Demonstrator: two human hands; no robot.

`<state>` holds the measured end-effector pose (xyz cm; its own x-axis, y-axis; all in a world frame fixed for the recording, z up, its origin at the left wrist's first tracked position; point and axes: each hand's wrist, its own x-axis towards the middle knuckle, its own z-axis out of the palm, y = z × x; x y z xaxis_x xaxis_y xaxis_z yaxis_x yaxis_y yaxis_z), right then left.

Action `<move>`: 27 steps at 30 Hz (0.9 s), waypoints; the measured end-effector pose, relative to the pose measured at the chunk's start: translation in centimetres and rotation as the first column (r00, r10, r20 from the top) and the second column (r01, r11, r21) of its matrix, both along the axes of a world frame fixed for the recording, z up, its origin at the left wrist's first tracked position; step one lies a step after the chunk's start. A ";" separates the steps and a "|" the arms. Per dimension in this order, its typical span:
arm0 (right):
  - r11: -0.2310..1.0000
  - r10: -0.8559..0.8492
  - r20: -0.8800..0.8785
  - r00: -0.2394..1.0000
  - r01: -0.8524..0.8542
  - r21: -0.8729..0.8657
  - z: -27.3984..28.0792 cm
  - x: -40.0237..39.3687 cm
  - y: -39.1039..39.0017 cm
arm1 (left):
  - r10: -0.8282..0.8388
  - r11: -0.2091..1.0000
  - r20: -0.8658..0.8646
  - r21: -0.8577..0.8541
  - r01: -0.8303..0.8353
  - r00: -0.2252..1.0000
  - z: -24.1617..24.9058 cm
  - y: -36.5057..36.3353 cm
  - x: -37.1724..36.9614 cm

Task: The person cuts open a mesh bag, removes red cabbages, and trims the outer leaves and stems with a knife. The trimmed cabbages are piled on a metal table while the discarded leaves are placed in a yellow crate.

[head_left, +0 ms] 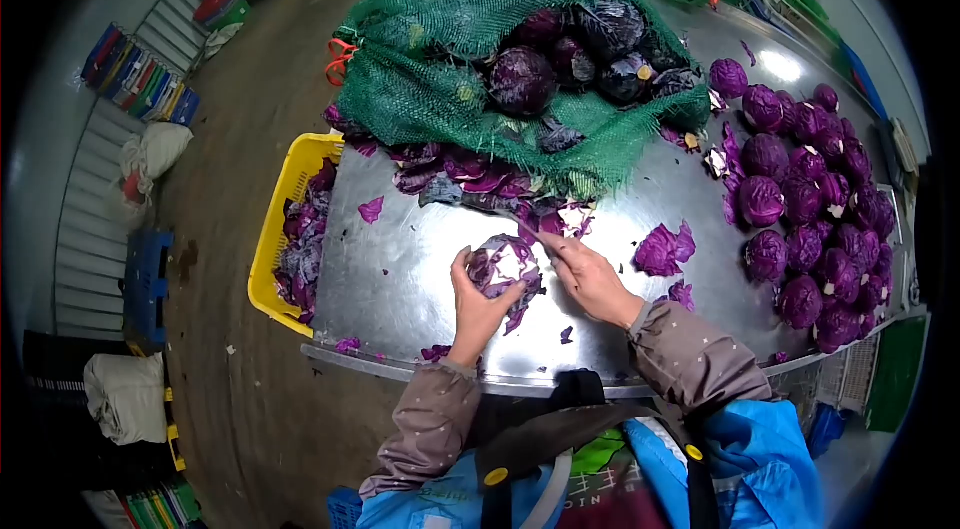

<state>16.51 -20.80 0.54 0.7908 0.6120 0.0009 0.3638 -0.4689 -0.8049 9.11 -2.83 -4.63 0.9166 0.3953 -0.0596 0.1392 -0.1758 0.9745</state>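
My left hand [480,309] holds a red cabbage [503,267] over the metal table [400,279], its pale cut base facing up and loose outer leaves hanging at its lower side. Just right of the cabbage, my right hand [590,281] is closed on a thin tool, which looks like a knife [500,212]; its far end is hard to make out among the leaves. Behind my hands, torn purple leaves [465,169] lie along the edge of a green mesh bag [430,79] holding several dark cabbages [522,81].
Many peeled cabbages [803,199] are grouped on the table's right side. A yellow crate [275,239] of leaves stands at the left edge. Loose leaves [663,249] lie right of my hands. Stacked crates [140,74] and a blue crate [148,284] stand farther left.
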 end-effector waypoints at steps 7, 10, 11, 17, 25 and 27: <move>0.988 0.079 0.281 0.956 -0.037 -0.149 -1.1 0.2 1.9 | 0.002 0.989 -0.027 0.147 0.002 1.000 -0.4 -0.5 0.9; 0.969 0.065 0.328 0.942 0.019 -0.248 -1.0 0.6 2.8 | 0.064 0.978 -0.028 0.202 -0.058 0.998 -0.2 -1.2 1.5; 0.966 0.054 0.358 0.932 0.042 -0.256 -1.0 1.0 3.1 | 0.068 0.978 -0.032 0.202 -0.060 0.997 -0.1 -1.3 1.7; 0.954 0.058 0.414 0.908 0.071 -0.290 -2.7 5.2 4.9 | 0.094 0.927 -0.022 0.366 -0.079 0.995 0.7 -2.1 1.8; 0.927 -0.074 0.211 0.975 0.146 -0.345 -6.4 7.4 3.5 | -0.219 0.950 0.075 0.242 0.195 0.973 -1.0 0.5 -0.4; 0.948 -0.096 0.144 0.985 0.135 -0.289 -5.9 6.3 3.3 | -0.190 0.963 0.009 0.194 0.185 0.982 -0.3 2.1 -1.2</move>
